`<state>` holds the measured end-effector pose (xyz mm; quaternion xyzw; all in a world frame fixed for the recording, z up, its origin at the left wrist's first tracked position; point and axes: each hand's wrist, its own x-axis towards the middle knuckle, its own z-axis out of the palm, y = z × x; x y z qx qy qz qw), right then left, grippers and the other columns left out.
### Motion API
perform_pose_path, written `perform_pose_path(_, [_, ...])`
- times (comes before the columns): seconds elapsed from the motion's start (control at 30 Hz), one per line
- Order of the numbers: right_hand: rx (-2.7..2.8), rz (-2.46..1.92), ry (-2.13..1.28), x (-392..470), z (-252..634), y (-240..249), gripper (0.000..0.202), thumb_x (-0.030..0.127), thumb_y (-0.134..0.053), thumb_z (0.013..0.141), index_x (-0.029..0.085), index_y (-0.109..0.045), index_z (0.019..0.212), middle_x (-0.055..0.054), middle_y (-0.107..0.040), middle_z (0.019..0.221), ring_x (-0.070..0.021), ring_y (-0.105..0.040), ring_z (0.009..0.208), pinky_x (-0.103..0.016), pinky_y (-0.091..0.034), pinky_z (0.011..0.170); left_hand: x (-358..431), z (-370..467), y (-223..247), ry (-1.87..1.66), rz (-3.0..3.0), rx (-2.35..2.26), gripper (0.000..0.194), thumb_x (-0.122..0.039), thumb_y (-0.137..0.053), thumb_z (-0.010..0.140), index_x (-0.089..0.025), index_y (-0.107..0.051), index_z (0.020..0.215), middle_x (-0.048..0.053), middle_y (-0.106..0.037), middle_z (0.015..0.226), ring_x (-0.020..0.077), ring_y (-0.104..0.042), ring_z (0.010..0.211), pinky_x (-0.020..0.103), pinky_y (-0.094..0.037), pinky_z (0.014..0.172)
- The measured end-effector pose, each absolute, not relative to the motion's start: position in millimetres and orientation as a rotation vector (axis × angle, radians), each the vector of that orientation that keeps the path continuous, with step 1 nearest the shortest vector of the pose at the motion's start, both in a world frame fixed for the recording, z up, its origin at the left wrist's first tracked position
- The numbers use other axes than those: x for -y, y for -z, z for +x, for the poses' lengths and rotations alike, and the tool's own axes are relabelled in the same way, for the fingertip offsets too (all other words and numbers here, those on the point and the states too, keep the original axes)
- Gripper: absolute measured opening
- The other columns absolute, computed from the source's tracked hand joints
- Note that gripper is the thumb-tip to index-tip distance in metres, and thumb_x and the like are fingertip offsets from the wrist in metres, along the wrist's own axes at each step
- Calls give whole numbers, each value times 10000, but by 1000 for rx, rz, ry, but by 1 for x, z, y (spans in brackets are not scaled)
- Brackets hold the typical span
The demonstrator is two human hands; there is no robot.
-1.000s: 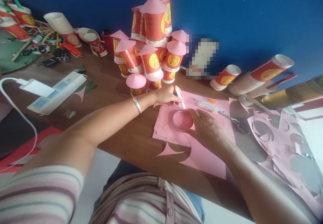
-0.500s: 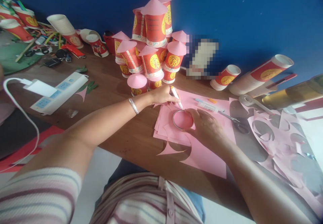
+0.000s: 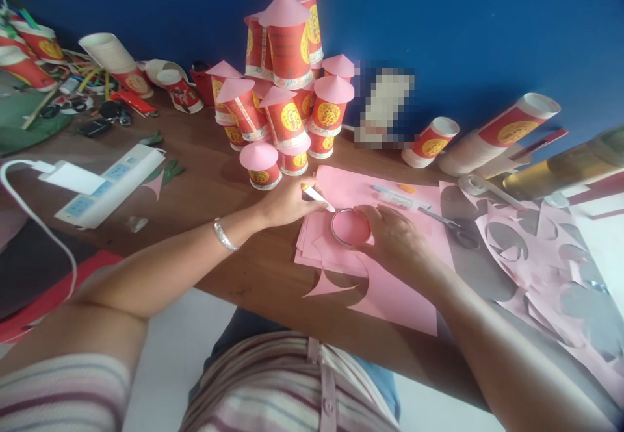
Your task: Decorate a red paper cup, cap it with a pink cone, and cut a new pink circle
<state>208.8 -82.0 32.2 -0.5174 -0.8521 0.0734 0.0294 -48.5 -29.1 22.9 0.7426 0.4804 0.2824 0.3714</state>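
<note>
My left hand (image 3: 291,199) is closed around a white pen (image 3: 318,197) with a yellow end. Its tip points down at the left edge of a round ring (image 3: 333,229), which lies on a stack of pink paper (image 3: 312,250). Thumb and fingers of my right hand (image 3: 387,229) grip the ring's right side; pink shows through its middle. A larger pink sheet (image 3: 414,308) with a curved cut edge extends under my right hand. Just in front of the stack lies a pointed pink scrap (image 3: 329,284).
Red cups with pink cone tops (image 3: 287,49) stand piled behind my left hand. Scissors (image 3: 451,224) and a clear tube (image 3: 397,199) lie right of the ring. Cut pink scraps (image 3: 541,250) spread farther right. A power strip (image 3: 112,188) is at left; stacked cups (image 3: 507,133) lean on the wall.
My left hand has moved left and toward me with the pen, whose tip went from the ring's far edge to its left edge. My right hand still holds the ring.
</note>
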Motion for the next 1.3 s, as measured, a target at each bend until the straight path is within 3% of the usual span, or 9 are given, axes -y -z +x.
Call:
perform_pose_path(0.17, [2642,-1567,-195,83,209,-34,427,348,-787,905,189,-583,1245,-168,-747,1147,-346,-714,1065,-407,-556,840,56,-51,-27,-807,2001,-1222,174,-354,-798,878,-185,-758,886,30,-783,900,160,-689,808,266,-508,769])
perform_pose_path(0.47, [2707,-1569,-163,83,207,-37,398,293,-806,889,170,-569,1185,-171,-739,1095,-327,-722,1021,-378,-540,825,94,-49,-19,-892,2373,-1200,151,-291,-692,976,-197,-658,864,15,-721,799,135,-646,700,261,-493,693])
perform_pose_path(0.63, [2707,-1598,-153,81,205,-37,408,323,-823,888,160,-582,1174,-174,-746,1112,-335,-727,1037,-384,-540,841,109,-45,-15,-877,2494,-1187,65,-192,-662,976,-202,-644,914,31,-746,881,153,-702,804,267,-526,743])
perform_pose_path(1.1, [2681,-1681,-268,82,202,-44,361,251,-783,911,147,-601,1205,-182,-747,1163,-342,-714,1118,-387,-534,892,128,-27,-14,-790,2916,-1124,205,-70,-559,963,-201,-640,828,16,-704,776,133,-671,672,272,-461,570])
perform_pose_path(1.3, [2683,-1657,-252,82,202,-44,374,253,-785,911,137,-601,1216,-188,-743,1170,-341,-720,1106,-397,-543,883,132,-19,-13,-806,3096,-1100,126,-113,-586,991,-166,-647,893,3,-655,716,129,-655,635,268,-451,558])
